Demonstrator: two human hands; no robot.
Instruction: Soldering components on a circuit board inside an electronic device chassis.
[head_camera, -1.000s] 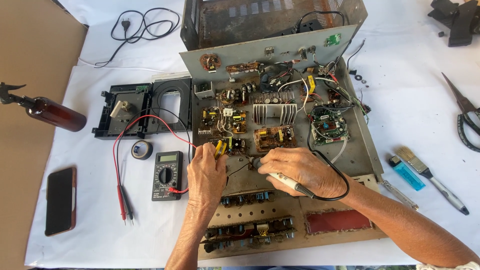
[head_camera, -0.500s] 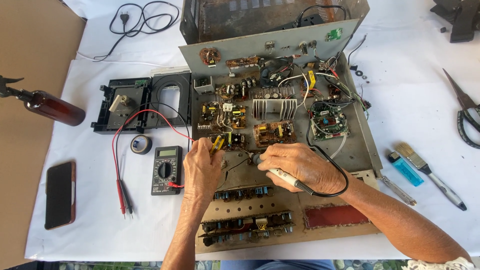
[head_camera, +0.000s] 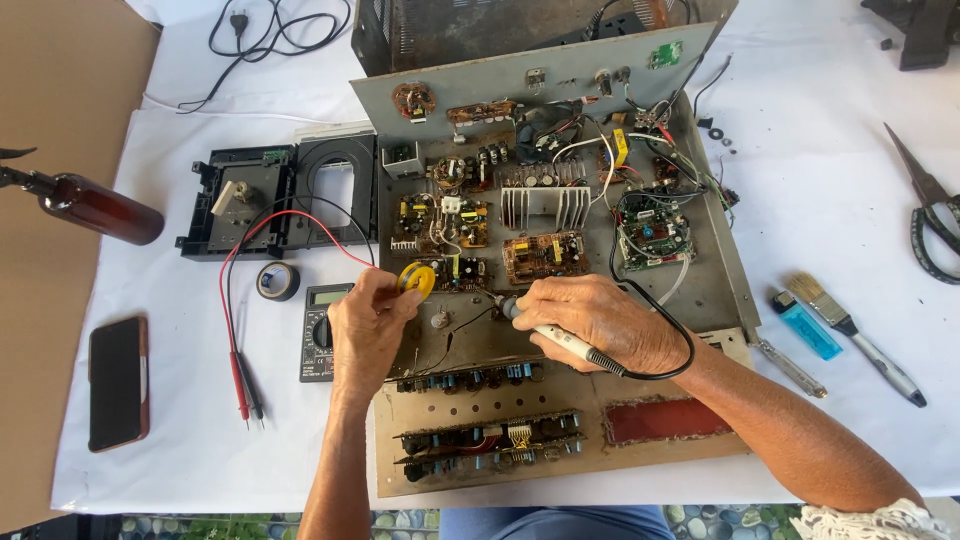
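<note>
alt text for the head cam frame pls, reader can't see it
Seen from above, a person's right hand holds a soldering iron to an opened amplifier chassis full of circuit boards, while the left hand holds a yellow solder spool beside it. A multimeter, tape roll, phone, brown bottle, brush and scissors lie around on a white cloth.

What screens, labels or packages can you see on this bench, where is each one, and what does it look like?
Multimeter: white cloth, just beside the left hand; dark body, small grey screen at top, dial below.
Phone: cloth's left edge; dark blank screen, reddish case.
Brown bottle: far left, lying down; no label shows.
Blue lighter: right of the chassis; marking too small to tell.
</note>
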